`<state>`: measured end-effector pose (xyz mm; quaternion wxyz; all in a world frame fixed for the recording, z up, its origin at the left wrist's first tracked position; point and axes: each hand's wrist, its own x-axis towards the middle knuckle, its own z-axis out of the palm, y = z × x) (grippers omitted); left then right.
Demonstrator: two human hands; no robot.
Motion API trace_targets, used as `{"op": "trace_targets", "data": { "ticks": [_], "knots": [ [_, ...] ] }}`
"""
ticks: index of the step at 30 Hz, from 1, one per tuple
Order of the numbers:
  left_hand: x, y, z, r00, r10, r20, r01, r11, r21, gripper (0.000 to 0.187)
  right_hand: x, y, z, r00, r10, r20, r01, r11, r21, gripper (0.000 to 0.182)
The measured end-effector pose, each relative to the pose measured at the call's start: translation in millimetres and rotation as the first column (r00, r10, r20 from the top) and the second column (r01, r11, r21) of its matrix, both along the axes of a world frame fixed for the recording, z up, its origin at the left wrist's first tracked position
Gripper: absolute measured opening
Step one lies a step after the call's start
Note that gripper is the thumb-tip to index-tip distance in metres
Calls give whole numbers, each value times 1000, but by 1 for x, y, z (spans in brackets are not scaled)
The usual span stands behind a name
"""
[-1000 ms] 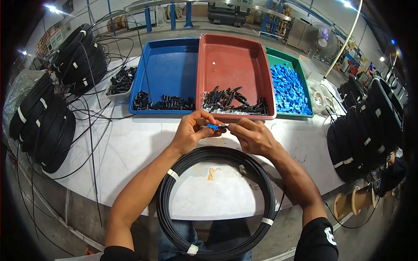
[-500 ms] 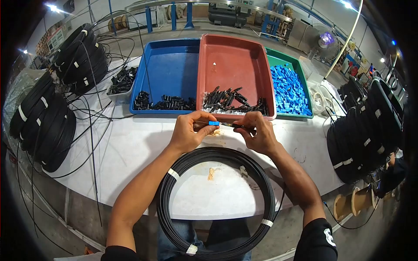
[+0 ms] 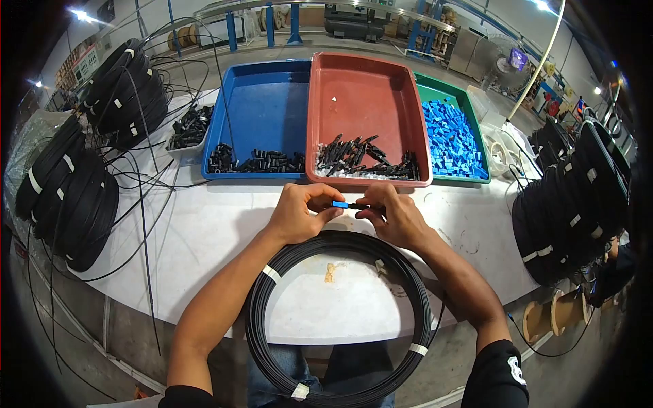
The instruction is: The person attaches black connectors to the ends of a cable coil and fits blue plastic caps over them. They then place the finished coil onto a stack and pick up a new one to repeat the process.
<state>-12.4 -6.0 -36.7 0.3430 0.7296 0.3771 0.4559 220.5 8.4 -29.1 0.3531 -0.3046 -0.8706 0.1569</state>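
Observation:
My left hand (image 3: 296, 213) pinches a small blue connector housing (image 3: 340, 204) between thumb and fingertips. From the right, my right hand (image 3: 397, 217) grips the black connector end (image 3: 356, 206) of a cable. The two pieces meet end to end in front of the red tray; how deeply one sits in the other is too small to tell. Below my hands lies a coil of black cable (image 3: 256, 313), tied with white bands and overhanging the table's front edge.
A blue tray (image 3: 265, 102) and a red tray (image 3: 367, 88) hold black parts; a green tray (image 3: 483, 163) holds many blue housings. Black cable coils stand at the left (image 3: 71, 197) and right (image 3: 568, 211). A tub of black pieces (image 3: 190, 129) sits beside the blue tray on the white table (image 3: 204, 224).
My hands have drawn together and slightly down. The gap between the blue housing and the black connector end has closed.

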Motion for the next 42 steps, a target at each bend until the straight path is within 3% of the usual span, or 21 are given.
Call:
{"op": "trace_targets", "data": {
  "ticks": [2,5,7,9,11,13,14,15,18,24,28,31,33,34,35,37,39,41,42],
  "knots": [
    [1,-1,2,1000,20,5,-20,999,-26,15,0,0,1,1000,-5,-12,5,1000,-12,38],
    [4,-2,8,993,106,-55,-100,990,97,13,-1,2,0,1000,-4,-26,5,1000,17,40],
    [4,2,11,966,229,-120,-152,880,451,14,-1,3,-1,1000,-1,-25,2,998,61,41],
    [7,-1,19,961,235,-148,-154,893,423,17,-2,6,-4,999,25,-48,-16,982,186,41],
    [9,-6,27,954,241,-178,-156,907,392,19,-3,4,-3,997,25,-71,-10,980,200,40],
    [10,-13,33,896,303,-323,-136,882,451,20,-4,3,-6,998,28,-62,-18,987,159,41],
    [10,-12,26,899,322,-297,-145,858,492,36,-5,2,-7,997,35,-74,-25,991,129,40],
    [13,-15,28,899,319,-301,-139,858,494,36,-7,1,-6,996,31,-78,-21,991,131,40],
    [20,-21,29,878,379,-294,-157,806,570,76,-10,-5,-7,991,39,-126,-33,998,43,39],
    [22,-14,20,929,340,-146,-202,796,570,64,-20,-8,-7,986,23,-164,-11,997,75,39],
    [20,-10,15,931,331,-153,-208,826,523,64,-19,2,-12,991,32,-130,-12,989,149,40],
    [18,-10,16,889,377,-259,-200,829,522,66,-18,6,-9,982,53,-181,-52,999,14,38],
    [17,-6,13,859,358,-365,-178,879,442,67,-12,10,1,996,78,-50,-83,991,-101,39],
    [15,-7,15,882,310,-354,-158,904,397,70,-8,12,7,999,33,37,-28,991,-130,37],
    [14,-7,19,879,320,-353,-168,902,398,70,-5,17,6,999,45,13,-41,977,-211,40],
    [6,-13,30,961,220,-168,-133,900,416,75,7,28,2,979,184,84,-156,950,-270,42],
    [-16,-33,56,919,257,-299,-77,861,503,69,17,39,0,967,254,3,-208,798,-565,49],
    [-44,-72,94,855,287,-433,-21,852,522,56,22,39,4,945,324,53,-255,827,-500,52],
    [-58,-98,115,849,307,-430,-22,833,553,51,26,40,5,921,336,196,-252,899,-359,54]
  ]
}}
